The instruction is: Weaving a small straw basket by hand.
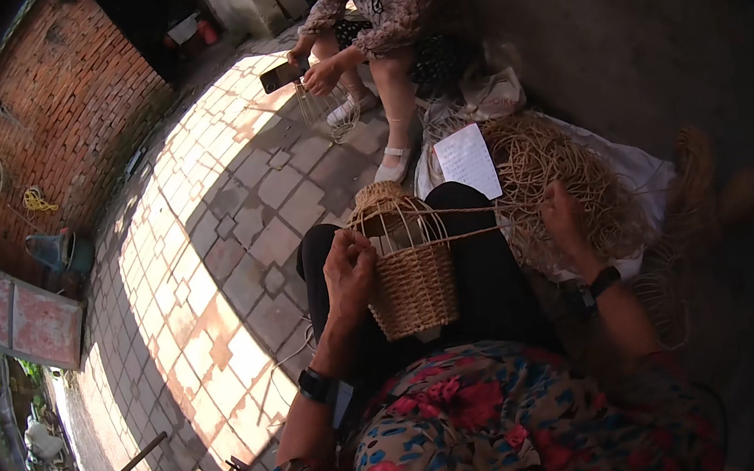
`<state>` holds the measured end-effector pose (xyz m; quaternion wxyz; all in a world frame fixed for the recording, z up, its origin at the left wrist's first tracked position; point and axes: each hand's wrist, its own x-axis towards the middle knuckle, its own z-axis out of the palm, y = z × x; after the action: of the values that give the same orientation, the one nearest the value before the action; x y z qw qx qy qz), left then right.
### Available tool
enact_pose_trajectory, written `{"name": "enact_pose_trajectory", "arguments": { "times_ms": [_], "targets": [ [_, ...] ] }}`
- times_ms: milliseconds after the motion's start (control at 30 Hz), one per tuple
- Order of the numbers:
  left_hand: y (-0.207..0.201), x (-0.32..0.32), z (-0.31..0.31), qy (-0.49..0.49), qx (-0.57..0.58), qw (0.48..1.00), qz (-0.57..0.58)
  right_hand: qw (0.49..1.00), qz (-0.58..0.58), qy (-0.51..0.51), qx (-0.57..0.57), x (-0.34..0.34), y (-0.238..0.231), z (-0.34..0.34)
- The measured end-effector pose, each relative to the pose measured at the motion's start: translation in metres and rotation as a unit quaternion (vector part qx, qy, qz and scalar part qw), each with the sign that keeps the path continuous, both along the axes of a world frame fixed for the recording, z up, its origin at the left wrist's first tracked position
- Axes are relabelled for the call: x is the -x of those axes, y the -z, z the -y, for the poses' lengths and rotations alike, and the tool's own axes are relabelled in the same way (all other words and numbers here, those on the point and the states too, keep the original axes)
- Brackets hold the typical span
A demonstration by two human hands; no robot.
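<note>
A partly woven basket (414, 295) stands between my knees. Its lower wall is tightly woven, while bare ribs curve up from it to a woven cap-like end (379, 198). My left hand (348, 272) is closed at the left side of the weave's upper edge, fingers pinched on the basket there. From that edge a tan cord (474, 234) runs out to the right. My right hand (566, 222) is closed on the cord, off to the right and apart from the basket. Another strand crosses just above; its far end is hard to follow.
Loose tan cord (567, 176) is heaped on a white sheet (650, 172) to my right, with a written paper (468, 162) on it. Ahead, a seated person (388, 18) holds a phone (283, 76) near a wire frame (320, 106). A brick wall (64, 104) borders the paving (263, 188).
</note>
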<state>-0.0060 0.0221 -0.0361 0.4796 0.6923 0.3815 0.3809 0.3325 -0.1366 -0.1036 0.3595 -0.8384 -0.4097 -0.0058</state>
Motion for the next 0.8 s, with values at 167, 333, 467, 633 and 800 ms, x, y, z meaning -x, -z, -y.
{"name": "enact_pose_trajectory", "arguments": {
  "times_ms": [167,333,467,633,800],
  "targets": [
    [-0.017,0.0,0.004,0.002,-0.045,0.995,-0.089,0.977,0.008,0.126,0.173,-0.162,0.11,0.131],
    [-0.05,-0.017,0.017,-0.074,-0.253,0.95,-0.169,0.952,-0.018,0.107,0.287,-0.121,0.044,0.13],
    [-0.055,-0.032,0.023,0.058,-0.243,0.947,-0.2,0.932,-0.333,-0.09,0.112,-0.018,-0.034,0.03],
    [-0.053,-0.043,0.02,0.13,-0.127,0.955,-0.236,0.688,-0.689,-0.226,0.028,0.106,-0.068,-0.022],
    [-0.056,-0.051,0.028,0.042,-0.158,0.958,-0.237,0.661,-0.692,-0.195,-0.216,0.117,-0.054,-0.065]
  ]
}}
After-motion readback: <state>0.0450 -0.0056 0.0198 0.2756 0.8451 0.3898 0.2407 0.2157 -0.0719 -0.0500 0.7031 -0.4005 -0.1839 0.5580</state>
